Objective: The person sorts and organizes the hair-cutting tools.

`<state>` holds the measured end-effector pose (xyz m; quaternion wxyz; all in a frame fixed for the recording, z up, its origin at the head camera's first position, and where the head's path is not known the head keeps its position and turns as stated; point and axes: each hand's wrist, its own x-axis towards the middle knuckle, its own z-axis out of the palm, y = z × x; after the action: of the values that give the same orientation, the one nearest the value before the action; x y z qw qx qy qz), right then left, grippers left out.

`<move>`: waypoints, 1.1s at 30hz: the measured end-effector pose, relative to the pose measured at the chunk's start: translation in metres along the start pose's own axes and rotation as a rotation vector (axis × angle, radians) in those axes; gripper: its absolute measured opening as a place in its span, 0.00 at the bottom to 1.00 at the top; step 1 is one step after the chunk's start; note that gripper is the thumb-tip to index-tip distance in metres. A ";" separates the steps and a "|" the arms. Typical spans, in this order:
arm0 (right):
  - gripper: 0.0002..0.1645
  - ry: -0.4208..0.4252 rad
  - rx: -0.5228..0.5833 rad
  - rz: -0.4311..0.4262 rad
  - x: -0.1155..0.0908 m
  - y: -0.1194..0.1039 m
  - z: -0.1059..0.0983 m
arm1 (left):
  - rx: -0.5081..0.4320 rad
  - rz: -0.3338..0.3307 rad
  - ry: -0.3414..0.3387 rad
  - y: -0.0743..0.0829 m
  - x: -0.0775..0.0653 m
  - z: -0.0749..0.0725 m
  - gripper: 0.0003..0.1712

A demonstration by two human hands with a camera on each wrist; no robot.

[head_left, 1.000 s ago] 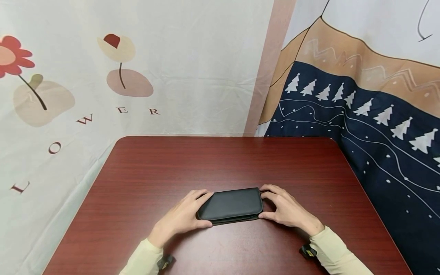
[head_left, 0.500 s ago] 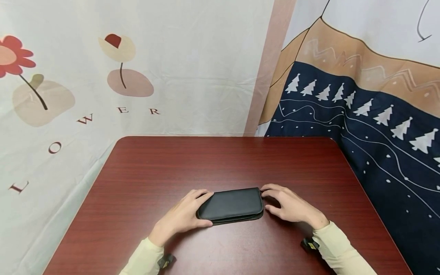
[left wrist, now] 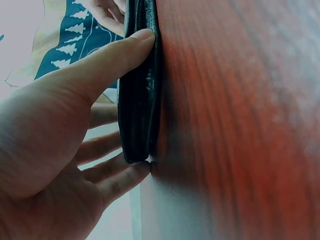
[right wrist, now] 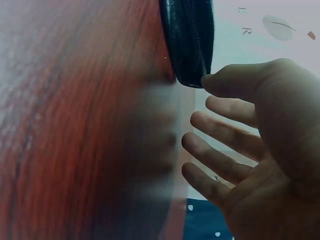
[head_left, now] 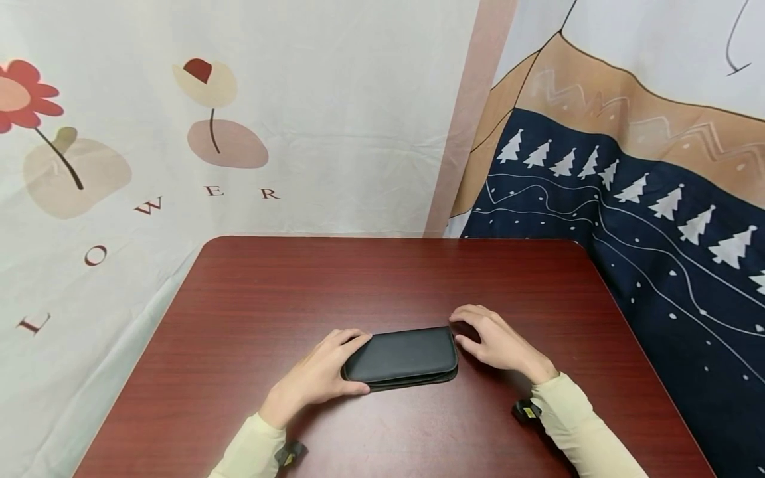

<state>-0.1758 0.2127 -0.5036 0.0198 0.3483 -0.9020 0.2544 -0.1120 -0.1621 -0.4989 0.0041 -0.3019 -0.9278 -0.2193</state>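
Observation:
A black long wallet (head_left: pixel 402 356) lies flat on the table, its front edge towards me. My left hand (head_left: pixel 323 372) grips its left end, the thumb on the front edge and the other fingers round the far side. In the left wrist view the thumb (left wrist: pixel 115 60) presses the wallet's edge (left wrist: pixel 140 100). By the wallet's far right corner is my right hand (head_left: pixel 499 338), its fingers loosely bent and holding nothing. A zip shows along the wallet (right wrist: pixel 192 40) in the right wrist view, with the right thumb (right wrist: pixel 235 80) close to its corner; whether they touch I cannot tell.
The reddish-brown table (head_left: pixel 382 279) has rounded far corners. Behind it hangs a pale curtain (head_left: pixel 358 119) with flower prints, and at the right a navy cloth (head_left: pixel 657 265) with white trees. A small dark wrist device (head_left: pixel 527 410) sits under the right sleeve.
My right hand has let go of the wallet's right end and shifted away from me to its far right corner. The left hand and the wallet have stayed in place.

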 end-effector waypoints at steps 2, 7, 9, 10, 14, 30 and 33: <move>0.22 -0.001 0.000 0.004 0.002 0.001 0.003 | -0.004 -0.001 0.000 0.000 0.000 0.000 0.54; 0.19 0.007 -0.003 -0.006 0.006 0.002 0.007 | -0.006 -0.003 0.001 0.000 0.000 0.000 0.54; 0.16 0.011 -0.002 -0.009 0.007 0.002 0.008 | -0.006 -0.004 0.003 -0.001 0.000 0.000 0.54; 0.15 0.014 -0.002 -0.008 0.008 0.003 0.008 | -0.006 -0.005 0.004 -0.001 0.000 0.000 0.54; 0.12 0.025 -0.010 -0.004 0.010 0.004 0.011 | -0.010 -0.006 0.005 -0.001 0.000 0.000 0.54; 0.07 0.047 -0.032 -0.036 0.012 0.006 0.014 | -0.012 -0.004 0.005 0.001 0.000 0.000 0.53; 0.08 0.057 -0.028 -0.056 0.013 0.006 0.014 | -0.011 -0.001 0.005 0.001 0.000 0.000 0.53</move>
<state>-0.1876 0.2014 -0.5155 0.0574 0.3656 -0.8945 0.2507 -0.1113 -0.1617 -0.4984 0.0045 -0.3008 -0.9267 -0.2250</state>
